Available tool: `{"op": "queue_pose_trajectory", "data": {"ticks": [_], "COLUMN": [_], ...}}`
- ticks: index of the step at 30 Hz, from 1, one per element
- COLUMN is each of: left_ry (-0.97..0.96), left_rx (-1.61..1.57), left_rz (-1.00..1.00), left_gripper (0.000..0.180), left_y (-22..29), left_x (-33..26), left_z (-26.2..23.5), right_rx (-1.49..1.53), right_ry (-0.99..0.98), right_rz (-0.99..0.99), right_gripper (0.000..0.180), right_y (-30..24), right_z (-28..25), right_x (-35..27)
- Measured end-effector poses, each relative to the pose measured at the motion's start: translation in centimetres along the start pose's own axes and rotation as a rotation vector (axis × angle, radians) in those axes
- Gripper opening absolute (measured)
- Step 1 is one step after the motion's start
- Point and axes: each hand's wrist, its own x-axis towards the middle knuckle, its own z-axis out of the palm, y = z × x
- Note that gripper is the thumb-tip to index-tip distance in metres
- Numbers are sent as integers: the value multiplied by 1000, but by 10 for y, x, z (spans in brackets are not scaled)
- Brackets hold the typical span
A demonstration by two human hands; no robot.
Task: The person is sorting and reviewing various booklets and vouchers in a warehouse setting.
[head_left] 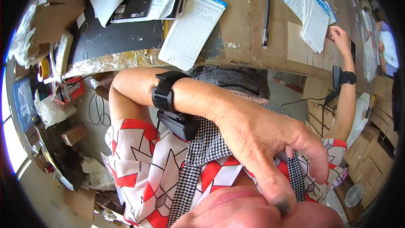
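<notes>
My left hand (270, 143) is raised close in front of me, above the bench's near edge. Its thumb and bent fingers are spread apart, with nothing seen between them. At the right, my right hand (340, 39) rests on the bench with its fingers curled closed. It lies just beside a fanned stack of white-and-blue paper cards (313, 19), and nothing shows in its fingers. A single lined card (192, 31) with a blue header overhangs the near edge. Between the card and the stack lies a black pen (266, 21).
The brown workbench (242, 33) carries papers and a black folder (135, 4) at the far left. A cardboard box (59, 10) and a yellow tape roll (43, 69) are at the left. Cardboard cartons (371, 160) stand at the right, where another person (389, 46) partly shows.
</notes>
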Motion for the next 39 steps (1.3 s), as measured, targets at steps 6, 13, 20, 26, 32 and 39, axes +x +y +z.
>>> {"op": "queue_pose_trajectory", "data": {"ticks": [6, 13, 20, 26, 32, 39], "left_ry": [107, 130, 896, 1370, 1496, 1556], "left_rx": [44, 314, 601, 692, 692, 676], "left_rz": [-20, 46, -156, -175, -358, -431], "left_gripper": [62, 57, 38, 33, 45, 52], "left_y": [24, 36, 115, 167, 150, 155], "left_x": [0, 16, 10, -67, -31, -15], "left_z": [12, 1, -136, -311, -341, -398], "right_rx": [-80, -1, 594, 515, 136, 173], "right_ry": [-4, 104, -77, 153, 128, 132], "right_rz": [10, -137, -234, -311, 16, -114], "right_gripper": [28, 28, 29, 32, 46, 46], "right_y": [-32, -39, -131, -172, -178, -204], "right_z": [2, -29, -40, 12, 40, 53], "right_x": [-5, 4, 40, 140, 203, 240]}}
